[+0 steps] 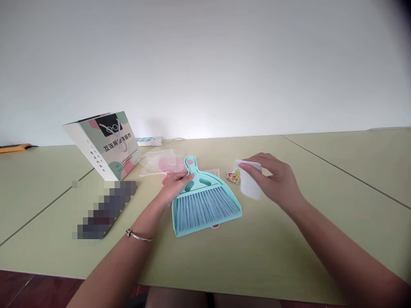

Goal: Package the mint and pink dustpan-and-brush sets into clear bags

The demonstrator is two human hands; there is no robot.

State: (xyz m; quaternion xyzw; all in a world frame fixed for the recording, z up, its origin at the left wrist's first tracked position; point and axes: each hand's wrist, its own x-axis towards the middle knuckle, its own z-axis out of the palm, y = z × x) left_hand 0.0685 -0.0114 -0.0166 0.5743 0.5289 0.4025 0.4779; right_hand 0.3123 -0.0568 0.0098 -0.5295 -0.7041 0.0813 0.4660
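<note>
My left hand grips a turquoise dustpan near its handle, thumb on top. A matching hand brush with grey-blue bristles lies nested in the pan, bristles toward me. In my right hand, a small white sheet, perhaps paper or cloth, is pinched between thumb and fingers. Just left of that sheet is a small colourful printed piece. Behind the dustpan, something pink with pale bristles is mostly hidden. A bit of a pink ring shows below the pan's front edge.
A printed paper bag with rope handles stands at the back left. Clear plastic wrapping lies beside it, before a white power strip. A blurred-out dark flat object is at left; an orange tool sits far left.
</note>
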